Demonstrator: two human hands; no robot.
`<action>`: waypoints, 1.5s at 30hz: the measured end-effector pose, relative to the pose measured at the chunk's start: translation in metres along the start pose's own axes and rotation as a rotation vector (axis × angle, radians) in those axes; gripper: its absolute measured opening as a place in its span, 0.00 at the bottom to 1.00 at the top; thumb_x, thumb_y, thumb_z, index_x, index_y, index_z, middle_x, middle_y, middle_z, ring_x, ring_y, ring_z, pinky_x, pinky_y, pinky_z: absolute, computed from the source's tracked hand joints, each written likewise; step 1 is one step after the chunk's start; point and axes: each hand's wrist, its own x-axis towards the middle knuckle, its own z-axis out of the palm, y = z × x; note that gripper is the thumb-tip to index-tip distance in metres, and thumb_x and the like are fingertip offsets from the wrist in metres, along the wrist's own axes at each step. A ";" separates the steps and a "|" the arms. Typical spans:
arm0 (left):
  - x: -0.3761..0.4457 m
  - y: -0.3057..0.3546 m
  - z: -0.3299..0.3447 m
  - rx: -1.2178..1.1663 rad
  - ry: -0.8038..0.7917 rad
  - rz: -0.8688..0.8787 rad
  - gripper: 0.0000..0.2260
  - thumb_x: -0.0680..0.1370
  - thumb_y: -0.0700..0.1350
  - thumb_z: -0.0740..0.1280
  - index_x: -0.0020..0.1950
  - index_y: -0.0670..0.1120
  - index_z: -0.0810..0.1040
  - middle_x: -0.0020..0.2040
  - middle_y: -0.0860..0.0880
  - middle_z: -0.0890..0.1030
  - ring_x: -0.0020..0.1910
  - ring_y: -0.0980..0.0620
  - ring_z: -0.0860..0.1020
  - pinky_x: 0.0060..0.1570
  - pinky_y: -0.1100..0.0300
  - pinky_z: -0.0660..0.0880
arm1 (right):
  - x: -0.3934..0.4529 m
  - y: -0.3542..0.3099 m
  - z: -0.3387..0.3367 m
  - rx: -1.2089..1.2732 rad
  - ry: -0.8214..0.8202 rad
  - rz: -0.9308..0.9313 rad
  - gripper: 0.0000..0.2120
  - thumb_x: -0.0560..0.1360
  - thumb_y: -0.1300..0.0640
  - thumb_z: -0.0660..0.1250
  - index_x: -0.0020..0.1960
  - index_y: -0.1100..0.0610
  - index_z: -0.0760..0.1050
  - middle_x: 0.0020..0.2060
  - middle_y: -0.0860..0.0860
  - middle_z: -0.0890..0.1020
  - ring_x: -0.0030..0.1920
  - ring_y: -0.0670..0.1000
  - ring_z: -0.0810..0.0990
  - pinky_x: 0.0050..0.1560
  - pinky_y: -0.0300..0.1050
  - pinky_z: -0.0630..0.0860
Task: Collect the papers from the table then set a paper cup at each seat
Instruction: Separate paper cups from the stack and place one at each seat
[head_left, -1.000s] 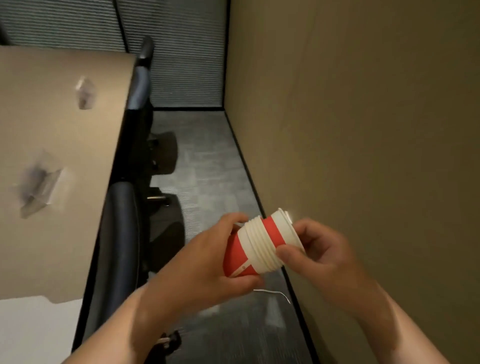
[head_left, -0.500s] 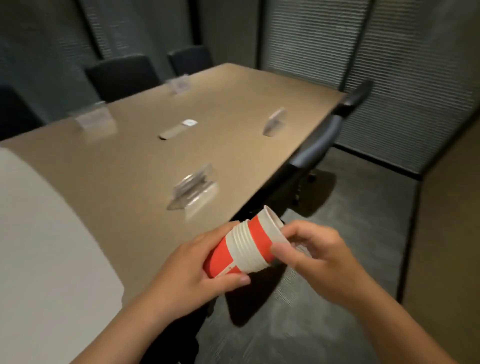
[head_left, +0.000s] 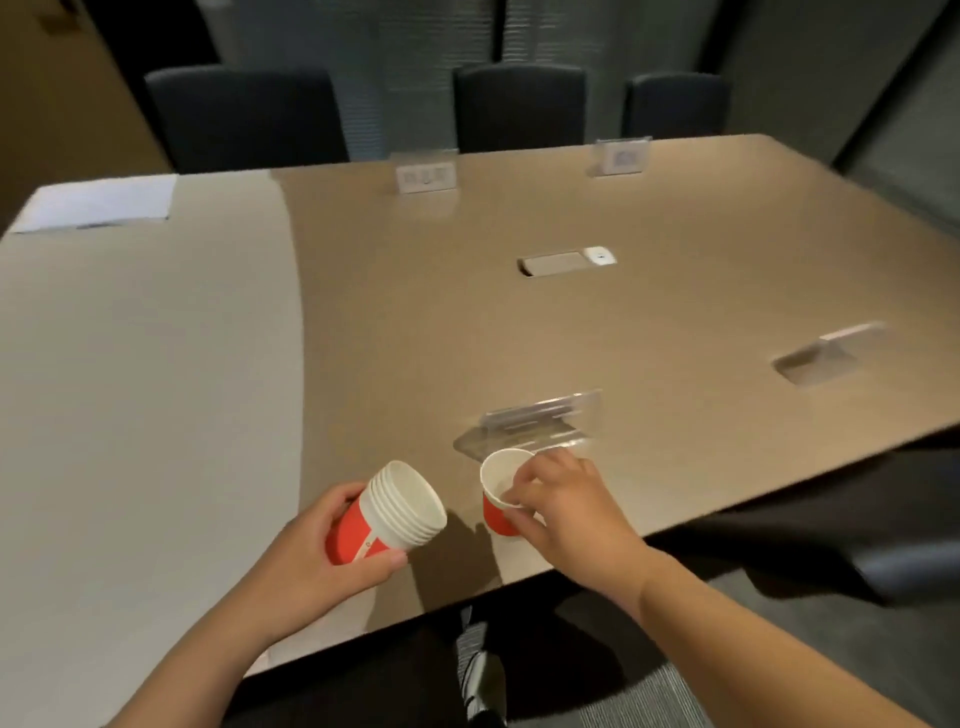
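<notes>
The left hand (head_left: 311, 561) grips a tilted stack of nested cups (head_left: 387, 514), its top cup empty. The right hand (head_left: 563, 506) pinches the rim of one empty paper cup (head_left: 498, 499), upright near the table (head_left: 623, 322) edge, just before a clear name stand (head_left: 535, 423).

Two bare forearms reach forward over the near edge of the tan wooden table (head_left: 675, 312). The left hand (head_left: 311, 561) curls around a tilted stack of red-and-white paper cups (head_left: 387, 514). The right hand (head_left: 563, 506) pinches the rim of a single red paper cup (head_left: 498, 493) standing upright.
</notes>
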 end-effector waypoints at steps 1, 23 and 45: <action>-0.002 -0.001 -0.004 -0.018 0.033 -0.041 0.29 0.61 0.64 0.78 0.59 0.69 0.72 0.54 0.65 0.80 0.51 0.61 0.81 0.45 0.60 0.81 | 0.013 0.000 0.011 -0.029 -0.035 -0.062 0.09 0.76 0.50 0.68 0.53 0.50 0.84 0.51 0.49 0.81 0.59 0.57 0.75 0.57 0.52 0.69; 0.071 0.075 0.094 -0.079 0.263 -0.026 0.31 0.62 0.55 0.79 0.64 0.66 0.75 0.57 0.61 0.82 0.54 0.58 0.82 0.49 0.64 0.80 | 0.071 0.066 -0.071 0.681 -0.153 -0.145 0.09 0.78 0.53 0.64 0.54 0.51 0.81 0.48 0.46 0.83 0.49 0.44 0.80 0.50 0.35 0.74; 0.226 0.171 0.338 -0.100 0.071 0.009 0.29 0.68 0.42 0.81 0.64 0.61 0.75 0.55 0.60 0.82 0.52 0.59 0.82 0.44 0.66 0.79 | -0.013 0.427 -0.157 -0.059 0.018 0.193 0.07 0.78 0.54 0.66 0.45 0.53 0.82 0.41 0.52 0.84 0.46 0.57 0.80 0.49 0.51 0.73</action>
